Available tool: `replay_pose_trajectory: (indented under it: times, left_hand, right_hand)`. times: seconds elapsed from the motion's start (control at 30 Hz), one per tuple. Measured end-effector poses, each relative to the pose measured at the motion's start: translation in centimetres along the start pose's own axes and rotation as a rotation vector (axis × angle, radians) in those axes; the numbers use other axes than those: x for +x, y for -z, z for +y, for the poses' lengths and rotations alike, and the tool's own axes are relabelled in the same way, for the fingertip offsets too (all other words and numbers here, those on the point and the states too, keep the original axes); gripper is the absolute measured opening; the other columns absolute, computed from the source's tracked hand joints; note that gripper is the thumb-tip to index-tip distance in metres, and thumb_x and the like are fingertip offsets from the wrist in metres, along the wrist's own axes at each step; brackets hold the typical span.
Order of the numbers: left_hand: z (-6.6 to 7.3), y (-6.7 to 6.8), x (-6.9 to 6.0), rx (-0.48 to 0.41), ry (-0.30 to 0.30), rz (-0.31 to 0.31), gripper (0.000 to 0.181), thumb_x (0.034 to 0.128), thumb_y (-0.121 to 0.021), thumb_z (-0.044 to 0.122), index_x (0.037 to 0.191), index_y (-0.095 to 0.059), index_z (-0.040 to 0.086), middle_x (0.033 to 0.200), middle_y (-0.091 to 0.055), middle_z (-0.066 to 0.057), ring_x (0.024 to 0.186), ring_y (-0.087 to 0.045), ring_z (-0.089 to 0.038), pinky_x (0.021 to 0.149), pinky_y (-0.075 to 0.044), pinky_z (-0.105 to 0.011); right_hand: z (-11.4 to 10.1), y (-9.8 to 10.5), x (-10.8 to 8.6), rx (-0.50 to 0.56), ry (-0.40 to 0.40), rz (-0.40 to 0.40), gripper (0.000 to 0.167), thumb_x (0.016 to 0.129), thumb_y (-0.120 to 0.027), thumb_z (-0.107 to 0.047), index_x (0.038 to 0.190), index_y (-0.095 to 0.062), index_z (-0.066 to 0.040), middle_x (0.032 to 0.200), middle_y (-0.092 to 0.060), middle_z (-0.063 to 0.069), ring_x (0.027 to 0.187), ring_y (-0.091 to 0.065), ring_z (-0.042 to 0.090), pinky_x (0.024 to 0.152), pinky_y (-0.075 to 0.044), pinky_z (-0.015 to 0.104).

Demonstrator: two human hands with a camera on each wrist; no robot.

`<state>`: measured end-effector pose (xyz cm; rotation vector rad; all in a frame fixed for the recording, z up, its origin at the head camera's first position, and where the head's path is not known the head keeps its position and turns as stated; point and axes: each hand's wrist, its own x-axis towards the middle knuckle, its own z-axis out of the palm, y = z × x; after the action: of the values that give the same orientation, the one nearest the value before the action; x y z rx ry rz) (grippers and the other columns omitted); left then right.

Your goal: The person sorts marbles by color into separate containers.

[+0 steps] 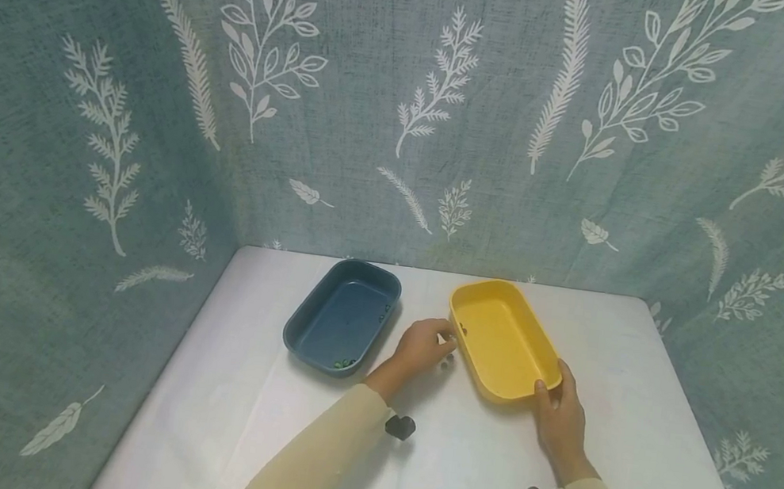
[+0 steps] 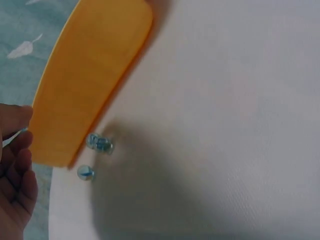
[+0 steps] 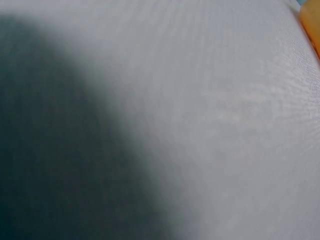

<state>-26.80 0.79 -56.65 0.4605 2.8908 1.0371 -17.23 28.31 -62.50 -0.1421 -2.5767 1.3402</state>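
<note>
A yellow tray (image 1: pixel 507 344) lies on the white table, with a few small marbles (image 1: pixel 463 330) inside by its left wall. My right hand (image 1: pixel 563 422) grips its near right corner, thumb over the rim. Beside the tray's left rim is my left hand (image 1: pixel 422 343), fingers loosely curled. In the left wrist view the thumb and index fingertips look apart at the edge of the tray (image 2: pixel 90 65), and nothing shows between them. Several clear marbles with blue inside (image 2: pixel 102 144) lie on the table below that hand. The right wrist view catches only a corner of the tray (image 3: pixel 312 20).
To the left stands a dark blue tray (image 1: pixel 342 311) with several green marbles (image 1: pixel 343 364) in its near end and a few at its right wall. Patterned blue-green cloth (image 1: pixel 377 115) hangs behind and at the sides of the white table (image 1: pixel 245 341).
</note>
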Motion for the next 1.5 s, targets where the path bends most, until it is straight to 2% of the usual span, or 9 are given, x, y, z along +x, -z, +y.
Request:
replay_pose_trajectory:
  times: [0.27,0.53,0.97,1.27,1.5]
  left_hand:
    - [0.7,-0.6,0.0,-0.007,-0.041,-0.034,0.021,0.0889,-0.07,0.023,0.108,-0.071,0.016,0.096,-0.068,0.008,0.074,-0.058,-0.005,0.066,-0.049,-0.021]
    - [1.5,-0.8,-0.3,0.021,-0.09,-0.03,0.018,0.0905,-0.069,0.024,0.107,-0.072,0.016,0.109,-0.069,0.006,0.092,-0.064,-0.008,0.079,-0.051,-0.023]
    - [2.4,-1.0,-0.5,-0.046,-0.105,-0.054,0.017,0.0904,-0.068,0.028,0.103,-0.072,0.017,0.089,-0.064,0.011,0.076,-0.055,-0.005,0.07,-0.047,-0.022]
    - [2.3,-1.4,-0.3,-0.034,-0.121,-0.049,0.016,0.0895,-0.07,0.027,0.102,-0.072,0.017,0.083,-0.062,0.012,0.072,-0.054,-0.005,0.066,-0.046,-0.022]
    - [2.5,-1.5,-0.1,-0.022,-0.097,-0.063,0.017,0.0893,-0.07,0.028,0.102,-0.073,0.018,0.082,-0.063,0.01,0.071,-0.055,-0.006,0.064,-0.046,-0.023]
  right_hand:
    - [-0.3,0.0,-0.1,-0.006,-0.002,0.003,0.065,0.102,-0.049,-0.038,0.156,-0.019,-0.017,0.149,-0.038,0.022,0.133,-0.037,0.045,0.104,-0.029,0.065]
    - [-0.2,0.1,-0.1,-0.013,-0.007,0.005,0.066,0.102,-0.049,-0.04,0.156,-0.019,-0.018,0.15,-0.037,0.022,0.133,-0.037,0.045,0.105,-0.029,0.064]
    - [-0.1,0.0,0.0,-0.007,0.002,0.018,0.066,0.101,-0.051,-0.037,0.155,-0.021,-0.017,0.149,-0.037,0.022,0.134,-0.036,0.044,0.106,-0.029,0.063]
    - [0.2,-0.1,0.1,-0.005,-0.018,0.007,0.066,0.101,-0.051,-0.038,0.156,-0.02,-0.02,0.151,-0.035,0.02,0.136,-0.033,0.044,0.107,-0.026,0.064]
    - [0.0,0.0,0.0,-0.006,-0.007,0.013,0.065,0.101,-0.05,-0.038,0.156,-0.02,-0.018,0.15,-0.037,0.021,0.134,-0.036,0.045,0.105,-0.028,0.064]
